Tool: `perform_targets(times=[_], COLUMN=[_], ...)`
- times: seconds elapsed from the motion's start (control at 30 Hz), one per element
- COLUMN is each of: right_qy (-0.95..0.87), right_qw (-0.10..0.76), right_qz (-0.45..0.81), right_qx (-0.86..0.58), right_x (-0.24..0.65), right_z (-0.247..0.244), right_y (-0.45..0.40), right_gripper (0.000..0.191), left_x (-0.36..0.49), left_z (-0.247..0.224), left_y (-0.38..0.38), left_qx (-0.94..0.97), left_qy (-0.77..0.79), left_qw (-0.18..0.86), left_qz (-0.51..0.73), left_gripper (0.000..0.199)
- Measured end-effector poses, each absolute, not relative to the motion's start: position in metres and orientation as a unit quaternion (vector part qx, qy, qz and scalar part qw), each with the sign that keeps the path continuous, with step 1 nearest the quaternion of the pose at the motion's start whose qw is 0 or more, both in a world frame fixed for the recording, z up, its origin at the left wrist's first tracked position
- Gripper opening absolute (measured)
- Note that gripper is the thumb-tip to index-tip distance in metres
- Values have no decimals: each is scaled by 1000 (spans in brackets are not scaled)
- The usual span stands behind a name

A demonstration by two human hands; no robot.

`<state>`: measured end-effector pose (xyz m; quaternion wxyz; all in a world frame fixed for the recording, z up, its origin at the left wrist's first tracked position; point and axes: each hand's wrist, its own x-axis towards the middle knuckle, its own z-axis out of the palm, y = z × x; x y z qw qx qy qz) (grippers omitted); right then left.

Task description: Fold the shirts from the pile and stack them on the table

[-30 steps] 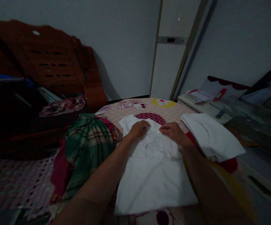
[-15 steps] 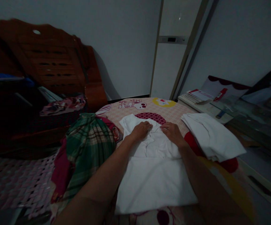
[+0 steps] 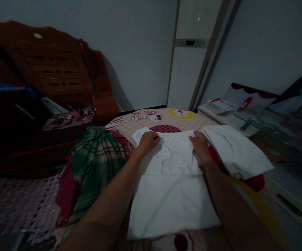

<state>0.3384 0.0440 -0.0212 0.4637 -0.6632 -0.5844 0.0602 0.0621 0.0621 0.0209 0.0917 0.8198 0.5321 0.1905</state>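
Note:
A white shirt [image 3: 174, 202] lies partly folded in front of me, its lower part flat and its upper part wrinkled. With fingers curled and pinching, my left hand [image 3: 150, 140] grips the cloth near the far left corner. My right hand [image 3: 200, 142] pinches the far right edge, and the cloth between the two hands is drawn fairly straight. Just right of that hand lies a folded white garment [image 3: 239, 151]. To the left of my left forearm sits a heap with a green plaid cloth [image 3: 98, 160].
A patterned pink cover [image 3: 137, 116] lies under the clothes. A wooden bench [image 3: 59, 73] stands at the left, near a woven pink seat [image 3: 22, 205]. On the right are a glass-topped cabinet [image 3: 278, 125] and papers [image 3: 220, 106]. A tall white unit [image 3: 187, 76] stands at the wall.
My hands have moved apart, the left one leftward and the right one rightward. The shirt's far edge, bunched before, is now stretched straighter between them.

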Motion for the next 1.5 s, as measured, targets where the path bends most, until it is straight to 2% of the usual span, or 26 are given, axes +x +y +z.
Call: perform_targets(times=[0.17,0.27,0.4,0.63,0.8,0.9,1.03,1.13,1.23,1.3,1.4,1.5], right_qy=[-656,-696,-690,-671,-662,-650,-645,-653,-654,-662,-670,-659], right_qw=[440,427,373,376,367,373,386,382,345,288,189,154], right_qz=[22,20,52,40,40,34,16,-3,-22,-31,-35,-30], right_qx=[-612,-577,-618,-638,-652,-661,-659,-654,-673,-692,-717,-736], right_x=[331,324,324,329,327,327,327,327,327,326,322,319], right_z=[-26,-27,-29,-24,-29,-30,-30,-27,-21,-16,-10,-11], right_y=[45,41,38,35,36,35,33,37,51,65,86,100], right_gripper=[46,35,20,21,21,23,27,31,33,34,33,30], left_x=[61,63,60,21,-9,-19,-14,1,10,11,8,6], left_z=[13,13,20,39,51,55,41,16,-7,-14,-13,-9], left_y=[62,58,57,65,68,70,81,91,99,101,102,103], left_qx=[802,807,788,683,658,649,681,718,697,681,683,698], left_qy=[549,554,595,725,745,755,701,621,640,658,660,657], left_qw=[115,110,90,86,110,93,60,80,101,103,113,126], left_qz=[205,172,125,8,-16,19,203,303,308,304,290,256], left_gripper=[27,27,24,45,47,43,30,39,51,53,44,28])
